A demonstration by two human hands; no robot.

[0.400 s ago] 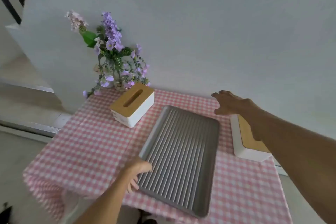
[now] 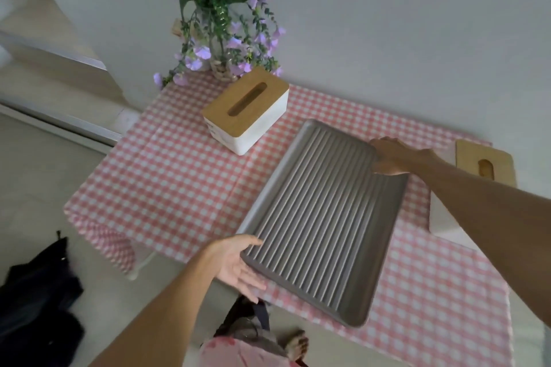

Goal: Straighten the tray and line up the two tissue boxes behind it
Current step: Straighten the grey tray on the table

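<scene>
A grey ribbed tray (image 2: 322, 223) lies askew on the pink checked tablecloth (image 2: 179, 176), its long side running from near right to far left. My left hand (image 2: 238, 262) grips its near left corner, thumb on top and fingers underneath. My right hand (image 2: 390, 156) holds the far right corner. One white tissue box with a wooden lid (image 2: 247, 110) stands turned at an angle, left of the tray's far end. The second tissue box (image 2: 483, 164) sits to the right of the tray, partly hidden by my right forearm.
A vase of purple flowers (image 2: 220, 24) stands in the far left corner against the white wall. Dark fabric (image 2: 38, 301) lies on the floor to the left. The table's near edge is close to my body, where a foot (image 2: 295, 343) shows below.
My right hand has come down from above the table onto the tray's far right corner. My left hand stays at the near left corner. The view has tilted downward.
</scene>
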